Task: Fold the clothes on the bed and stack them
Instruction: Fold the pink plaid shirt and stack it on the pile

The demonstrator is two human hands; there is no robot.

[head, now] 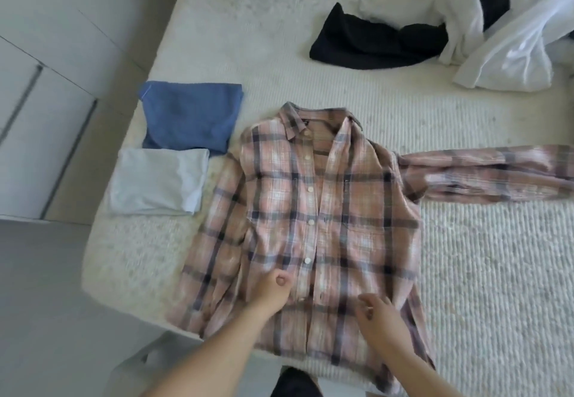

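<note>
- Plaid shirt (323, 210) lies front-up in the middle of the bed (466, 272), collar toward 12 o'clock, hem toward 6 o'clock at the near edge.
- Its sleeve at 3 o'clock is stretched straight out; the 9 o'clock sleeve lies folded down along the body.
- Left hand (275, 286) sits on the lower button strip, fingers curled; looks like it pinches the cloth, but it's blurry.
- Right hand (377, 311) is low on the shirt toward 5 o'clock, fingers loosely bent; we cannot tell whether it holds fabric or just touches it.
- Hands are apart, both on the shirt's lower front.
- Step, as we judge: smoothing and lining up the shirt front before the real folds.
- Next move calls for bringing the 3 o'clock sleeve in across the body, then folding hem up toward collar.
- Counts: two folded pieces at 9 o'clock, a blue one (191, 115) and a pale grey one (160, 180), just beside each other, the blue farther away.
- One plaid shirt in hand.
- One black garment (372, 44) unfolded at 12 o'clock.
- White heap (521, 39) at 1 o'clock with something dark in it; piece count unclear.
</note>
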